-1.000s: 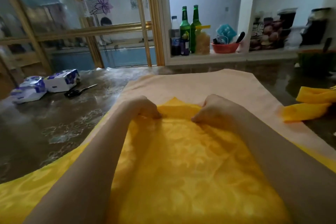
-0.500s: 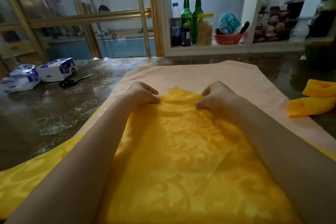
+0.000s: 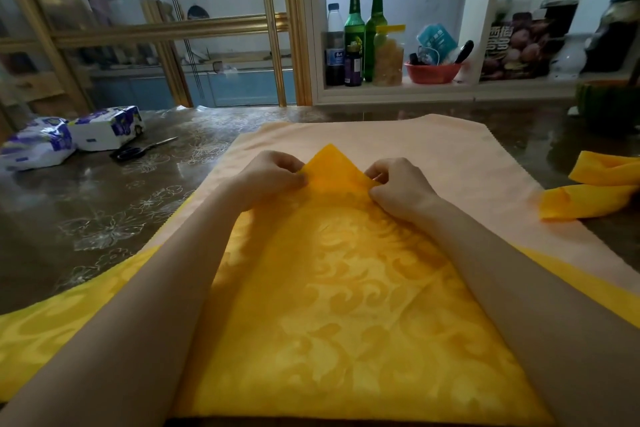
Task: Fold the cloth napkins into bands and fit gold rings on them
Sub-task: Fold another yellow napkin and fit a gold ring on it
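Napkin tip (image 3: 330,163) lifted since before, left hand (image 3: 273,177), right hand (image 3: 398,187) pinching it.

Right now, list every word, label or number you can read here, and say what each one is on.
dark box on the shelf: two large white characters, perhaps "西梅"; too blurred to be sure.
green bottles: labels blurred, unreadable.
dark bottle: blue-white label, unreadable.
blue packet in the red basket: print blurred.
tissue packs: print too small.
yellow napkin: woven pattern only, no words.
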Action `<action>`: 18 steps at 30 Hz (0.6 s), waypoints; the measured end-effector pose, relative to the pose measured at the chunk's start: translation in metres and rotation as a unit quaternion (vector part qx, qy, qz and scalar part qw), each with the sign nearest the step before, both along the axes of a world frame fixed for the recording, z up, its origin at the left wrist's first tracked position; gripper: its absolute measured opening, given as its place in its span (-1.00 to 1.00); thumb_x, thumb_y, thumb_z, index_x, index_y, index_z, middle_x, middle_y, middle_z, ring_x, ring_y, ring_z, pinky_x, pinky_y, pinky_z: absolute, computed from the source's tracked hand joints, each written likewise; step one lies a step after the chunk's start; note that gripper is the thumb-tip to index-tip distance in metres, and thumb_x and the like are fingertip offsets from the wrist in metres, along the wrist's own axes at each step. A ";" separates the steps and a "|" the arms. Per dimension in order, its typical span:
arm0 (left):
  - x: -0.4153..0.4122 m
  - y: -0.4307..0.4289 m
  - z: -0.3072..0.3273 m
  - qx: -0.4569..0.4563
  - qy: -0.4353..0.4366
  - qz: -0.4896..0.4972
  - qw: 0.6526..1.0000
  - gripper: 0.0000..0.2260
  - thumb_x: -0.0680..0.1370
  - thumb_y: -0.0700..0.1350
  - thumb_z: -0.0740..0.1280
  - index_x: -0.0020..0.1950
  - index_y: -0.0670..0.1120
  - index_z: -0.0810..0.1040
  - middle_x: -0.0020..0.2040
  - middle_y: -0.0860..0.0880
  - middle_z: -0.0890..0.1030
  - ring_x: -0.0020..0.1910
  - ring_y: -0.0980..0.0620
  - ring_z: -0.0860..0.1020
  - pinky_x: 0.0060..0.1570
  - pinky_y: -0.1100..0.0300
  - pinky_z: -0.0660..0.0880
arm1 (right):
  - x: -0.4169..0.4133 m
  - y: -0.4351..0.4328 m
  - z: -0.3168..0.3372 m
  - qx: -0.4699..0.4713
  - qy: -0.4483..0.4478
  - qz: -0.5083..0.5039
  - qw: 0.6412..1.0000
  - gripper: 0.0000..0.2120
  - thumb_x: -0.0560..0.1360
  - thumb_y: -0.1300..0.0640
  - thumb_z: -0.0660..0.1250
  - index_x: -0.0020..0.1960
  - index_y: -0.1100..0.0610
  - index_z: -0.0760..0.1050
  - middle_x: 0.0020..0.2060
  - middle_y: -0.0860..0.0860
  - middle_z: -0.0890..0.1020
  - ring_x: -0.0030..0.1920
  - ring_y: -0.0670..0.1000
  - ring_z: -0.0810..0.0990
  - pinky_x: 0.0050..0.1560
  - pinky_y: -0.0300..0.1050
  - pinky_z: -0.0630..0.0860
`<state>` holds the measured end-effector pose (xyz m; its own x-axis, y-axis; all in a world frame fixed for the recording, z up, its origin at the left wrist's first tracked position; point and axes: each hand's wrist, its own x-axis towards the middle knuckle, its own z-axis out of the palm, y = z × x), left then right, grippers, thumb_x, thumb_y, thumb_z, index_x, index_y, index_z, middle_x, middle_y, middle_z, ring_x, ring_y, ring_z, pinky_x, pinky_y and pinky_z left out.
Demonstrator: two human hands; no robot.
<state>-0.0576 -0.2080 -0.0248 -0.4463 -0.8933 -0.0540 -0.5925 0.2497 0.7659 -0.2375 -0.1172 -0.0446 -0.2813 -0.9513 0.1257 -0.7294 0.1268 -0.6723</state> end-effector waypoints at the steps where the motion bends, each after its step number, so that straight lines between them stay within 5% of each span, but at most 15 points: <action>1: 0.001 0.000 0.003 0.003 -0.013 -0.019 1.000 -0.85 0.53 -0.31 0.29 -0.10 -0.08 0.58 -0.08 -0.08 0.58 -0.20 0.05 0.52 -0.15 0.26 0.48 | -0.001 -0.001 -0.002 -0.009 -0.008 0.002 1.000 -0.74 0.50 0.34 0.24 0.09 0.08 0.54 0.08 0.06 0.55 0.11 0.07 0.51 0.17 0.00 0.51; 4: -0.002 0.003 0.009 -0.001 -0.073 -0.024 0.997 -0.80 0.52 -0.31 0.25 -0.10 -0.07 0.62 -0.07 -0.02 0.58 -0.10 0.06 0.51 -0.13 0.28 0.46 | -0.001 0.003 -0.004 -0.030 -0.020 0.001 0.999 -0.74 0.51 0.36 0.22 -0.12 0.03 0.53 0.05 0.05 0.57 0.08 0.04 0.50 0.18 -0.04 0.50; 6: -0.005 0.007 0.013 -0.004 -0.106 -0.008 0.994 -0.85 0.45 -0.12 0.36 -0.02 -0.08 0.66 0.04 -0.01 0.57 0.05 0.03 0.49 -0.02 0.24 0.46 | 0.001 0.004 -0.005 -0.038 -0.005 -0.007 0.999 -0.73 0.51 0.36 0.22 -0.17 0.02 0.54 0.05 0.05 0.58 0.09 0.03 0.50 0.20 -0.03 0.49; 8: -0.004 0.006 0.014 -0.020 -0.142 -0.011 0.990 -0.64 0.23 0.15 0.44 -0.05 0.03 0.68 0.10 0.02 0.58 0.14 0.00 0.49 0.17 0.09 0.47 | 0.002 0.004 -0.005 -0.042 0.020 -0.013 0.999 -0.74 0.50 0.34 0.23 -0.17 0.03 0.56 0.08 0.06 0.59 0.12 0.05 0.51 0.22 0.00 0.47; 11: -0.003 0.005 0.016 -0.020 -0.164 -0.058 0.985 -0.96 0.43 0.04 0.42 -0.15 0.13 0.65 0.09 0.05 0.61 0.14 0.01 0.52 0.25 0.05 0.45 | 0.004 0.002 -0.007 -0.046 0.065 -0.025 0.996 -0.76 0.53 0.31 0.21 -0.05 0.09 0.62 0.11 0.07 0.59 0.14 0.07 0.50 0.23 0.02 0.47; 16: -0.005 0.006 0.016 -0.034 -0.178 -0.042 0.983 -0.82 0.48 0.18 0.31 -0.16 0.13 0.63 0.11 0.08 0.57 0.12 0.01 0.50 0.19 0.09 0.45 | 0.004 -0.001 -0.007 -0.043 0.079 -0.033 0.995 -0.75 0.54 0.19 0.18 0.01 0.15 0.63 0.06 0.09 0.61 0.09 0.10 0.51 0.19 0.07 0.48; 18: -0.009 0.010 0.015 -0.061 -0.212 -0.044 0.974 -0.87 0.43 0.13 0.41 -0.09 0.13 0.61 0.05 0.07 0.60 0.01 0.07 0.52 -0.02 0.20 0.52 | 0.006 -0.001 -0.005 -0.030 0.081 -0.033 0.996 -0.73 0.53 0.08 0.20 0.03 0.18 0.61 0.04 0.10 0.60 0.07 0.10 0.51 0.17 0.07 0.48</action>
